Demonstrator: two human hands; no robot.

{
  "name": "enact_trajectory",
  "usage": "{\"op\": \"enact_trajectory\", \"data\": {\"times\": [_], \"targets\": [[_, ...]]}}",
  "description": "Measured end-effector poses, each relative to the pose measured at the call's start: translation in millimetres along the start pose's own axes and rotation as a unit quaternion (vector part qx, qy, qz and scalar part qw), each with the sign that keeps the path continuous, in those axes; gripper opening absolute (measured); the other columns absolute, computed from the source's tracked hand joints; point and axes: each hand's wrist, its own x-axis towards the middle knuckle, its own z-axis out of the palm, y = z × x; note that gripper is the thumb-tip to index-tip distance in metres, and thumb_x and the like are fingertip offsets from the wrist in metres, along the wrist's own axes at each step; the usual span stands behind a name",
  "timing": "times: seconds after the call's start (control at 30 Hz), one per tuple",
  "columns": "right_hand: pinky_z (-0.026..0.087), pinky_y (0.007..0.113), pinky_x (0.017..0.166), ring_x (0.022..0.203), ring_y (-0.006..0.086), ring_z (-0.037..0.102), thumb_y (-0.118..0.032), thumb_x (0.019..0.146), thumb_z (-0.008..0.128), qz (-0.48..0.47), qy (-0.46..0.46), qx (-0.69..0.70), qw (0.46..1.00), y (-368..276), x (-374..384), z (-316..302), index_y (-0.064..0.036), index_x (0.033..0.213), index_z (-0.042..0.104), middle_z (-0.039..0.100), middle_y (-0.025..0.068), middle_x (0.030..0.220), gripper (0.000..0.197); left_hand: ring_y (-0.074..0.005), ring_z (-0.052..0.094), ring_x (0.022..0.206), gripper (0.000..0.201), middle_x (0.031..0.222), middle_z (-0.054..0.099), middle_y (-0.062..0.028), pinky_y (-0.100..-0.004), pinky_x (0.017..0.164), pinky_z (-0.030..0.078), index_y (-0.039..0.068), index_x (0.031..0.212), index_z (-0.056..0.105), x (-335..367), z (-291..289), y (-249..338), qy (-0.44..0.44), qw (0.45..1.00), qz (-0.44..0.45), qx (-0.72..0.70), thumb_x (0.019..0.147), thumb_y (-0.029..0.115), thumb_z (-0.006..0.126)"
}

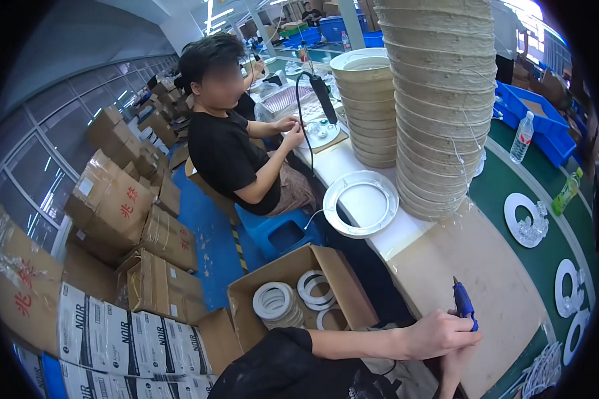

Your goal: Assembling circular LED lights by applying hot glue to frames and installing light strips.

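My left hand reaches in from the lower middle, fingers closed at the rear of a blue glue gun. The gun's nozzle points up and away, above the tan worktop. Just below, my right hand meets the left; its fingers are mostly hidden behind it, so whether it also grips the gun does not show. Beyond the gun rises a tall stack of ribbed, cream-coloured round shades. A white ring with a wire lies left of the stack, partly over the table edge.
An open carton of white rings stands left of the table. A co-worker sits on a blue stool, handling small parts. To the right, a green conveyor carries rings, bottles and a bundle of white wires. Cartons line the left.
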Motion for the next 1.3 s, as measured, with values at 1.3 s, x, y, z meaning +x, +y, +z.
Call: {"op": "enact_trajectory", "data": {"times": [1.3], "targets": [[0.043,0.026,0.072,0.084,0.0097,0.055,-0.019,0.085,0.068,0.083,0.061,0.092,0.99,-28,-1,-12,-0.0004,0.121,0.058,0.062,0.0054,0.102,0.041,-0.0119,0.056,0.055,0.024,0.069,0.049,0.0013,-0.0254,0.045,0.047,0.006,0.095,0.069,27,-2,12,-0.038,0.997,0.059,-0.025,0.072,0.008,0.068]]}}
